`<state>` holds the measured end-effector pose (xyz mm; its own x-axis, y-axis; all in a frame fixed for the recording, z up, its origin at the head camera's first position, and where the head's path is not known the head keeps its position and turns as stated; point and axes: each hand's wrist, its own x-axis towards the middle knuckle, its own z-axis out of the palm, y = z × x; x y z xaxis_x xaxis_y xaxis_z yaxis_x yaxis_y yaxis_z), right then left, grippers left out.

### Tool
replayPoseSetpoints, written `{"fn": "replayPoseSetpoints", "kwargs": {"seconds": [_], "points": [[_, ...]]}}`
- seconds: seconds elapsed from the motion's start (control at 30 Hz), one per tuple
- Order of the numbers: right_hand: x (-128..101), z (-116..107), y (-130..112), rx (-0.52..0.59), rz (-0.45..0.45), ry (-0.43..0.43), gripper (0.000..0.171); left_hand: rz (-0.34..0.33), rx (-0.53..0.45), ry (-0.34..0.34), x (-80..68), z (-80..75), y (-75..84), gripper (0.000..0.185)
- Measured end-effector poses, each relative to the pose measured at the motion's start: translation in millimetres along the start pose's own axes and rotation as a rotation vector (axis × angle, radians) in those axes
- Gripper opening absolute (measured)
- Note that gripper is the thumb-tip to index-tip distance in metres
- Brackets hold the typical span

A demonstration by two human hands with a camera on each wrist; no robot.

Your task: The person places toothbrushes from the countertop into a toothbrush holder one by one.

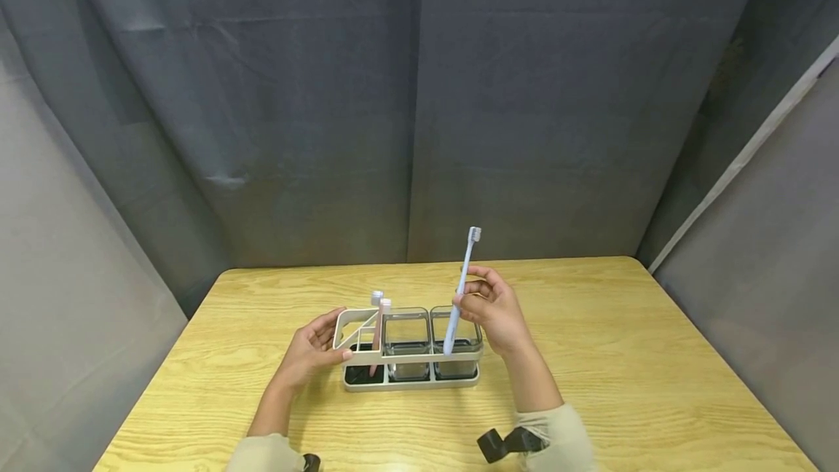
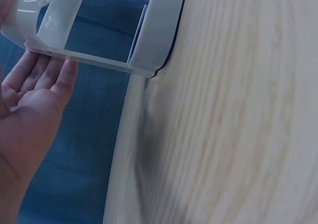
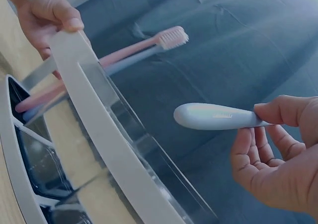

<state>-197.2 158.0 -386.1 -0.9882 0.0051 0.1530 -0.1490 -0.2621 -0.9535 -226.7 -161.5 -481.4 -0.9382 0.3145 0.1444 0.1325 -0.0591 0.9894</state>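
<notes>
A white toothbrush holder point(image 1: 419, 358) with a black-lined base stands on the table. My left hand point(image 1: 306, 354) grips its left end, thumb on the front rim and fingers on the far side; the left wrist view shows fingertips against the holder's frame point(image 2: 159, 33). Between thumb and fingers, my right hand point(image 1: 498, 315) pinches a light blue toothbrush point(image 1: 463, 272), bristles up and handle end down, near the right clear cup point(image 1: 473, 315). In the right wrist view its handle point(image 3: 213, 116) is apart from the holder. A pink toothbrush point(image 3: 131, 52) and another blue toothbrush point(image 3: 135, 61) lean in the left section.
Another clear cup point(image 1: 406, 312) sits in the middle of the holder. Wooden tabletop point(image 1: 623, 355) extends on both sides. Grey curtains point(image 1: 314, 130) hang behind the table and at its sides. A black strap device point(image 1: 507, 444) is on the right sleeve.
</notes>
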Motion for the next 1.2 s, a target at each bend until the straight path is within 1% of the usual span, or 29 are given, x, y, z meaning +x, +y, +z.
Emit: {"fn": "replayPoseSetpoints", "kwargs": {"seconds": [0.1,0.27,0.5,0.73,0.97,1.2], "points": [[1.1,5.3,2.1,0.006,0.004,0.0,0.042,0.0,-0.004,-0.008,0.1,-0.5,-1.0,0.08],[1.9,14.9,4.7,0.014,-0.006,-0.021,0.04,-0.01,-0.029,0.003,-0.2,0.1,-2.1,0.079],[3.2,32.7,10.9,0.038,-0.019,-0.027,0.036,-0.005,-0.016,0.005,-0.8,0.6,-1.8,0.077],[4.5,45.8,16.2,0.041,-0.07,-0.016,0.035,0.012,-0.004,-0.011,1.7,1.3,-1.9,0.077],[3.0,53.0,19.9,0.045,-0.107,-0.036,0.034,0.005,0.001,-0.007,0.1,3.6,-1.2,0.077],[1.7,60.6,24.4,0.081,-0.14,-0.074,0.03,0.021,-0.007,-0.023,-0.2,5.4,-0.5,0.076]]}}
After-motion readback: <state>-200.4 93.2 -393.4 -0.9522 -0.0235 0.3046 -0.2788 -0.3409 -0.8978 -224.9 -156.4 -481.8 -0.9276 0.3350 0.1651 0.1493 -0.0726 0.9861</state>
